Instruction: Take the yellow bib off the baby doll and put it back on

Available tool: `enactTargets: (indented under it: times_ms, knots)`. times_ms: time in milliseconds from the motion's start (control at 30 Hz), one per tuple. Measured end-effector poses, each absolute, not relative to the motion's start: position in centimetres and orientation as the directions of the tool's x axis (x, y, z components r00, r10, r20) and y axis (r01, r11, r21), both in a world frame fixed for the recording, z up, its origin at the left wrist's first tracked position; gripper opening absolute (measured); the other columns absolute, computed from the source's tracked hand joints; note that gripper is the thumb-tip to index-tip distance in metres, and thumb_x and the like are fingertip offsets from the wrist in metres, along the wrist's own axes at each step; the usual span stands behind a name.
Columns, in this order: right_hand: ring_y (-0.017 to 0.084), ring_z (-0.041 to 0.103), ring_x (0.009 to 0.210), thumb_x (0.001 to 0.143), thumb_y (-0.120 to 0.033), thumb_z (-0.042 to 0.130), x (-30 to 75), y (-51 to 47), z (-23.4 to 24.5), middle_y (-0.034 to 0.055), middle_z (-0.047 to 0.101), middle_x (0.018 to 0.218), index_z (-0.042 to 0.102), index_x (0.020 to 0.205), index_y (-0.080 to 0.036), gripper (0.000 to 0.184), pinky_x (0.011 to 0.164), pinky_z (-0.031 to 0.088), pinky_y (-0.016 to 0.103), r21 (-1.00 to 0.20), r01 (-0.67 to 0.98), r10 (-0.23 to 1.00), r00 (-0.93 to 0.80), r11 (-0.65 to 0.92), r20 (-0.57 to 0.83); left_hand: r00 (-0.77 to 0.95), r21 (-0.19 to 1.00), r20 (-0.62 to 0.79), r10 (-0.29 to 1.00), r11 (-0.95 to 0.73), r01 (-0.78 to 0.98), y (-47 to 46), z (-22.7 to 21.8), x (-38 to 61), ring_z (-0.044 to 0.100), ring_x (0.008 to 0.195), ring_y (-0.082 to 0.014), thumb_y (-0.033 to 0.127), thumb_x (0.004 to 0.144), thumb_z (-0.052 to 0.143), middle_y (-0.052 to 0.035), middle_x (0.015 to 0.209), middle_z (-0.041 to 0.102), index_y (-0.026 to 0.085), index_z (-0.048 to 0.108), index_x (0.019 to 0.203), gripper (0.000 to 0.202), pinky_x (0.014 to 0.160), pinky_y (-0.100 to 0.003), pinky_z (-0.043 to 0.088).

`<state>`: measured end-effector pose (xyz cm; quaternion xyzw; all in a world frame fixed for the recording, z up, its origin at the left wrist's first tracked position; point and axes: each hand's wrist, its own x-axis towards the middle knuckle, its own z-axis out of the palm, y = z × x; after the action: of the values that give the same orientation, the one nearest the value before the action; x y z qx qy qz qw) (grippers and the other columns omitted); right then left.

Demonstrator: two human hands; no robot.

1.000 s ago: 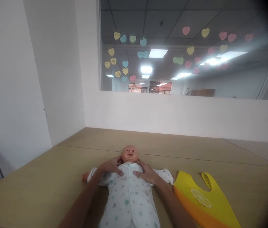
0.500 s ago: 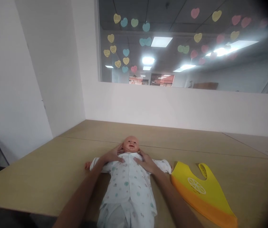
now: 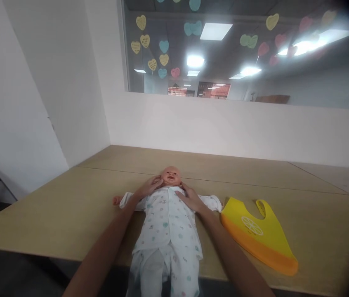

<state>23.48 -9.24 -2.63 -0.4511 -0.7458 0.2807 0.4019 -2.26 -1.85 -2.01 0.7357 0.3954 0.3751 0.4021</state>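
A baby doll [image 3: 168, 218] in a white printed top and trousers lies face up, its head toward the wall and its arms spread out. At the side of its neck, my left hand [image 3: 149, 187] holds on, its fingers by the jaw and collar. Opposite it, my right hand [image 3: 192, 201] grips the other side, thumb across the upper chest and fingers partly hidden behind the neck and shoulder. A yellow and orange bib [image 3: 259, 237] with a white citrus-slice print lies to the right, close to the doll's hand.
The wooden table [image 3: 78, 210] has its front edge beneath the doll's legs, which reach past it. White walls [image 3: 174, 123] stand behind and to the left. Above is a window [image 3: 239, 53] with heart-shaped paper notes.
The view has tilted down, so everything appears higher. My left thumb has moved from the doll's chest up toward its neck. My right hand stays at the other side.
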Motion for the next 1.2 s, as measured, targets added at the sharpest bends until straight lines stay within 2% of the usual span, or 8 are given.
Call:
enactTargets:
  times_ms: [200,300,433,533,733,900,1200]
  knots:
    - [0.026,0.062,0.117,0.091,-0.057,0.053,23.4,-9.1,-2.8,0.0101,0.065,0.129,0.054,0.137,-0.020,0.059,0.103,0.049,0.043,-0.770,0.464,0.899,-0.259,0.437,0.355,0.369,0.879,0.266,0.891,-0.381,0.285,-1.3,-2.9,-2.3,0.066,0.104,-0.0256,0.058,0.085,0.062,-0.0106,0.112,0.072,0.018,0.068,0.117,0.052,0.093,-0.036,0.050]
    - [0.026,0.062,0.117,0.092,-0.056,0.052,23.5,-9.0,-2.9,0.0106,0.065,0.130,0.052,0.139,-0.019,0.060,0.102,0.049,0.044,-0.767,0.477,0.903,-0.251,0.430,0.350,0.357,0.895,0.245,0.901,-0.351,0.273,-1.0,-2.9,-2.2,0.066,0.102,-0.0254,0.058,0.083,0.063,-0.0115,0.113,0.072,0.017,0.068,0.115,0.053,0.090,-0.036,0.051]
    - [0.025,0.062,0.115,0.092,-0.056,0.051,23.5,-9.0,-2.8,0.0103,0.065,0.128,0.052,0.138,-0.020,0.058,0.102,0.049,0.044,-0.757,0.478,0.895,-0.253,0.445,0.367,0.336,0.901,0.234,0.913,-0.333,0.278,-0.6,-2.9,-2.3,0.065,0.109,-0.0269,0.058,0.079,0.069,-0.0123,0.119,0.070,0.017,0.069,0.116,0.055,0.094,-0.037,0.050]
    - [0.025,0.061,0.116,0.093,-0.055,0.050,23.5,-9.0,-3.0,0.0098,0.063,0.130,0.046,0.144,-0.022,0.061,0.104,0.049,0.045,-0.751,0.463,0.882,-0.254,0.471,0.397,0.319,0.888,0.233,0.919,-0.335,0.315,-0.3,-2.9,-2.5,0.065,0.109,-0.0268,0.058,0.077,0.071,-0.0115,0.119,0.071,0.018,0.069,0.115,0.055,0.095,-0.036,0.049]
    - [0.024,0.053,0.125,0.093,-0.057,0.049,23.6,-8.4,-3.9,0.0120,0.051,0.138,0.039,0.149,-0.026,0.064,0.111,0.043,0.045,-0.701,0.527,0.873,-0.211,0.480,0.439,0.300,0.869,0.243,0.922,-0.345,0.356,-0.1,-3.0,-2.8,0.065,0.109,-0.0277,0.059,0.072,0.074,-0.0106,0.116,0.071,0.019,0.071,0.109,0.055,0.097,-0.037,0.048]
    - [0.024,0.041,0.138,0.095,-0.056,0.045,23.5,-8.3,-3.9,0.0124,0.041,0.148,0.037,0.151,-0.024,0.064,0.119,0.034,0.044,-0.665,0.561,0.866,-0.237,0.493,0.441,0.295,0.859,0.230,0.927,-0.336,0.387,-0.4,-2.9,-2.7,0.065,0.108,-0.0276,0.060,0.074,0.071,-0.0110,0.117,0.070,0.019,0.069,0.110,0.055,0.097,-0.039,0.049]
    - [0.021,0.027,0.149,0.099,-0.046,0.043,23.1,-8.9,-3.1,0.0030,0.031,0.160,0.022,0.157,-0.035,0.063,0.122,0.029,0.046,-0.533,0.581,0.777,-0.333,0.615,0.533,0.320,0.892,0.204,0.925,-0.310,0.329,-1.2,-2.2,-2.7,0.065,0.112,-0.0276,0.061,0.074,0.072,-0.0104,0.115,0.071,0.019,0.067,0.112,0.057,0.100,-0.038,0.049]
